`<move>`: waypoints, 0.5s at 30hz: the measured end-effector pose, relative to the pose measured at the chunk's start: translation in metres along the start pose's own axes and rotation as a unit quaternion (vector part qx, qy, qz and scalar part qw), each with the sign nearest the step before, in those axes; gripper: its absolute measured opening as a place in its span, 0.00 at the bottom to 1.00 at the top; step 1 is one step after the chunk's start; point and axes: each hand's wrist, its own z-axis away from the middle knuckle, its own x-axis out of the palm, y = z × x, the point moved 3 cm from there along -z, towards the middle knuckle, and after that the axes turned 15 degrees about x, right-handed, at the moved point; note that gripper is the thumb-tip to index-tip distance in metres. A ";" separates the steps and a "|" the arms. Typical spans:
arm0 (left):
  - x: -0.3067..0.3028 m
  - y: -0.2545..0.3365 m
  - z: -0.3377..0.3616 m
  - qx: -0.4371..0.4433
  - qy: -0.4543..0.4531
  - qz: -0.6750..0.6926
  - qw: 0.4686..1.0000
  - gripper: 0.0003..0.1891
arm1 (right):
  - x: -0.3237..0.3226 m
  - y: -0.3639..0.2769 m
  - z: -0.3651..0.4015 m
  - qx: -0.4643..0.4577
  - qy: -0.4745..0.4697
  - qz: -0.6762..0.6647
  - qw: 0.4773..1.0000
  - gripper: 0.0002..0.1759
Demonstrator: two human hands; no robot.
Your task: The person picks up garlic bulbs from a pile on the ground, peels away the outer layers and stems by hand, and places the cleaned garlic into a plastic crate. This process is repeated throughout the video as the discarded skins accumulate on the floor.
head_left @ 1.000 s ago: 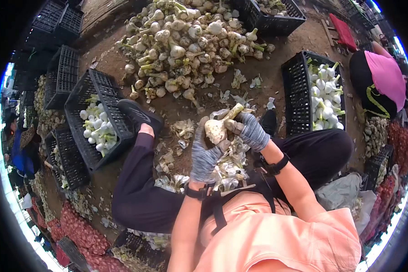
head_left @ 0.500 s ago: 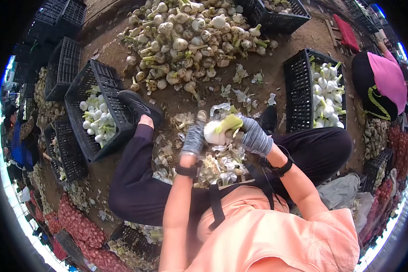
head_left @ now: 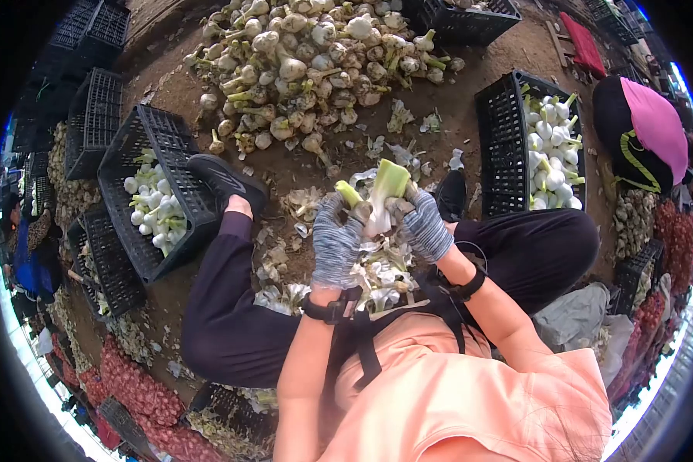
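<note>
Both my hands wear grey striped gloves and meet above my lap. My left hand [head_left: 337,242] is closed round a garlic bulb, mostly hidden by the glove, whose cut green stem [head_left: 348,192] sticks up past the fingers. My right hand [head_left: 425,227] pinches a flared piece of garlic skin [head_left: 390,183], pale green at the top and white with purplish streaks lower down. Its lower end hangs between the two hands. Underneath, loose peelings [head_left: 381,281] lie heaped between my legs.
A large pile of unpeeled garlic [head_left: 300,69] covers the ground ahead. Black crates of white garlic stand on the left [head_left: 183,235] and right [head_left: 494,146]. A person in pink [head_left: 654,131] sits at the far right. Red net sacks [head_left: 135,381] lie at lower left.
The white bulb that showed between my hands is now hidden in my left glove. The green skin has come away from the stem and stands upright in my right fingers.
</note>
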 end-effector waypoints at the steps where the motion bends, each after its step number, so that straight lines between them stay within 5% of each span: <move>1: -0.002 0.001 0.000 -0.042 -0.001 0.059 0.997 0.14 | -0.001 -0.009 0.001 0.070 -0.006 -0.066 0.995 0.12; 5: -0.010 0.007 0.005 -0.045 -0.020 0.210 0.976 0.16 | -0.007 -0.020 -0.015 0.147 -0.052 -0.170 0.973 0.12; 8: -0.014 0.007 0.010 -0.039 -0.061 0.286 0.955 0.15 | 0.002 -0.004 -0.032 0.163 -0.122 -0.093 0.975 0.13; 10: -0.011 0.007 0.005 -0.025 -0.064 0.373 0.925 0.15 | 0.013 0.004 -0.026 0.253 -0.135 -0.091 0.954 0.14; 12: -0.013 0.006 -0.002 -0.064 0.003 0.459 0.886 0.16 | 0.025 0.040 -0.021 0.118 -0.177 0.026 0.977 0.15; 14: -0.018 -0.006 -0.003 -0.068 0.015 0.491 0.868 0.17 | -0.005 -0.005 0.001 0.104 -0.231 0.003 0.968 0.16; 15: -0.022 -0.020 -0.002 -0.112 0.084 0.515 0.846 0.17 | -0.019 -0.016 0.010 0.240 -0.383 -0.265 0.852 0.15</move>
